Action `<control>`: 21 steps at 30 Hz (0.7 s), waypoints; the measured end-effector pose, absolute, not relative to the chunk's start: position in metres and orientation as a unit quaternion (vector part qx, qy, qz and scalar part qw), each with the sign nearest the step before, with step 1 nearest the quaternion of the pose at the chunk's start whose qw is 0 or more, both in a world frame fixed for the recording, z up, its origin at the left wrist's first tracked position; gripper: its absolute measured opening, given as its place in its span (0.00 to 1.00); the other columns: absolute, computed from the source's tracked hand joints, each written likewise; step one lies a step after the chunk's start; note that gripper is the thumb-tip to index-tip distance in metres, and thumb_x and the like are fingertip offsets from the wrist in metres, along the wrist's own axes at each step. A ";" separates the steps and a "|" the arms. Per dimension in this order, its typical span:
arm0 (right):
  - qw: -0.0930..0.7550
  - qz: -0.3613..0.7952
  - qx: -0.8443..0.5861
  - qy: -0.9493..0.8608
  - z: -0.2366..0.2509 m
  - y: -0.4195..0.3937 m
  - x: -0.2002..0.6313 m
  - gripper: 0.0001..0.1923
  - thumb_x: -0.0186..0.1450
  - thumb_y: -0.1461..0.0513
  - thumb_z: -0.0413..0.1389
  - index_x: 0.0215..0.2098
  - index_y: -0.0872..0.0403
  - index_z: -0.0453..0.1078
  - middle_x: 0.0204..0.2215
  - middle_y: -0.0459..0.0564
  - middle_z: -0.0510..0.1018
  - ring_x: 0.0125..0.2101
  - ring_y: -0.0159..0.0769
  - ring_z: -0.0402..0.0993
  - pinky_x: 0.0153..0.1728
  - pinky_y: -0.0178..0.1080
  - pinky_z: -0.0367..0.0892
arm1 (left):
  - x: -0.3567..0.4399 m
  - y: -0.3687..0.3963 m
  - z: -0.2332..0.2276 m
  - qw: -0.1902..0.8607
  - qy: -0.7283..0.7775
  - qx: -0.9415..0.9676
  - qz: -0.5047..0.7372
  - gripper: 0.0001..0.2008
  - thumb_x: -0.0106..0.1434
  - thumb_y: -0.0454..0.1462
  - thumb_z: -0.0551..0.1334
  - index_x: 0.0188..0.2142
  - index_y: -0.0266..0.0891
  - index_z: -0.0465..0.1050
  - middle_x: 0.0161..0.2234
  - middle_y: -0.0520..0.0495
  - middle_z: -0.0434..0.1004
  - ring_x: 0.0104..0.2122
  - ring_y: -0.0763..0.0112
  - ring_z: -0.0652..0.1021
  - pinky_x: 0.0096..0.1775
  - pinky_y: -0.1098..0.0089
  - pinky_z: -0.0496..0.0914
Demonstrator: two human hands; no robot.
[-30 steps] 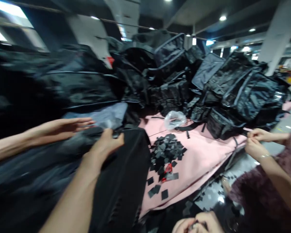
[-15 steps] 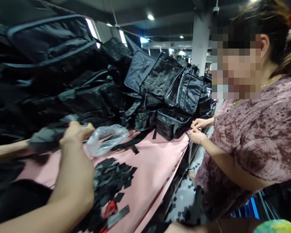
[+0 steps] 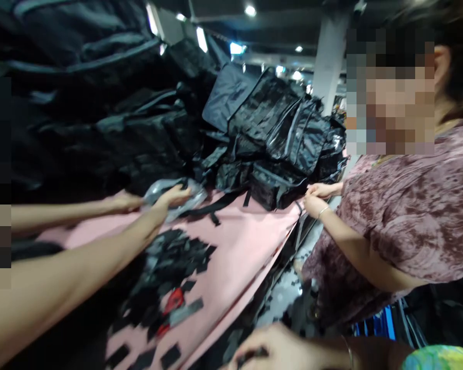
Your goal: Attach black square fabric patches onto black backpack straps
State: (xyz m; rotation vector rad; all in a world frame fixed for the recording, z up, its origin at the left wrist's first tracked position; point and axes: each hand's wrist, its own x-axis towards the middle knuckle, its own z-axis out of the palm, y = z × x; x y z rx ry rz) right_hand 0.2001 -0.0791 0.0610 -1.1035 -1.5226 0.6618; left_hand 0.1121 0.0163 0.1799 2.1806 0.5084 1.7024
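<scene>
Plastic bag (image 3: 175, 198), clear and crumpled, sits on the pink table cover (image 3: 247, 246) just in front of the heap of black bags (image 3: 262, 133), and both our hands have reached out to it. Our right hand (image 3: 173, 197) lies over the top of the film with fingers curled down onto it, gripping it; our left hand (image 3: 125, 203) comes in from the far side, touching the bag's edge, though blur keeps us from telling whether those fingers are apart or pinched. Two hands on such limp film makes sense to us: one alone would only drag it.

Nearer to us, a loose pile of small black squares (image 3: 170, 262) is spread across the cover, with something red (image 3: 173, 302) among them, close enough to be scooped without leaning.

At the table's far edge a co-worker in a patterned maroon top (image 3: 409, 221) holds both hands (image 3: 316, 198) together against the corner of a shiny black bag (image 3: 273, 190), apparently working a strap or fitting. Another person's hand (image 3: 278, 352) enters at the bottom, holding something dark. More black squares litter the floor (image 3: 289, 298) beside the table.
</scene>
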 end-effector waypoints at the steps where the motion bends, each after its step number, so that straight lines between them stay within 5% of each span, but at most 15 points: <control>1: 0.564 0.274 -0.475 -0.617 0.061 -0.083 0.198 0.21 0.57 0.48 0.54 0.41 0.51 0.73 0.29 0.46 0.72 0.19 0.25 0.64 0.18 0.27 0.57 | 0.100 0.006 0.140 0.159 0.208 0.757 0.598 0.10 0.52 0.45 0.58 0.29 0.44 0.73 0.23 0.46 0.70 0.28 0.63 0.74 0.22 0.72 0.65; 6: 0.665 0.197 -0.434 -0.576 0.065 -0.087 0.195 0.13 0.54 0.58 0.59 0.34 0.58 0.75 0.28 0.47 0.72 0.18 0.20 0.60 0.19 0.26 0.57 | 0.076 -0.039 0.040 0.004 0.236 0.777 0.583 0.13 0.62 0.37 0.52 0.25 0.36 0.68 0.18 0.49 0.66 0.20 0.75 0.69 0.28 0.77 0.62; 9: 0.671 0.106 -0.419 -0.603 0.067 -0.086 0.197 0.05 0.55 0.64 0.58 0.27 0.59 0.74 0.25 0.47 0.73 0.23 0.23 0.66 0.27 0.26 0.62 | 0.080 -0.041 0.046 0.051 0.241 0.780 0.575 0.14 0.65 0.35 0.51 0.24 0.34 0.66 0.18 0.51 0.66 0.19 0.79 0.67 0.27 0.78 0.60; 14: 0.629 -0.039 -0.415 -0.656 0.068 -0.087 0.203 0.06 0.60 0.65 0.54 0.27 0.60 0.71 0.24 0.47 0.72 0.27 0.24 0.66 0.30 0.27 0.61 | 0.071 -0.037 0.061 0.102 0.224 0.820 0.517 0.15 0.65 0.36 0.51 0.23 0.34 0.65 0.19 0.51 0.65 0.22 0.79 0.68 0.28 0.77 0.61; 19: 0.603 0.036 -0.407 -0.685 0.072 -0.079 0.214 0.07 0.57 0.62 0.59 0.24 0.58 0.72 0.23 0.45 0.72 0.24 0.23 0.65 0.28 0.27 0.59 | 0.059 -0.029 0.061 0.215 0.207 0.802 0.517 0.09 0.62 0.37 0.56 0.41 0.38 0.70 0.35 0.48 0.72 0.33 0.75 0.74 0.36 0.77 0.69; 21: 0.596 0.080 -0.408 -0.687 0.076 -0.077 0.214 0.08 0.54 0.62 0.61 0.21 0.59 0.71 0.17 0.43 0.67 0.20 0.21 0.61 0.24 0.26 0.57 | 0.058 -0.029 0.061 0.203 0.188 0.796 0.538 0.08 0.61 0.35 0.58 0.40 0.40 0.72 0.36 0.49 0.72 0.35 0.74 0.74 0.37 0.76 0.69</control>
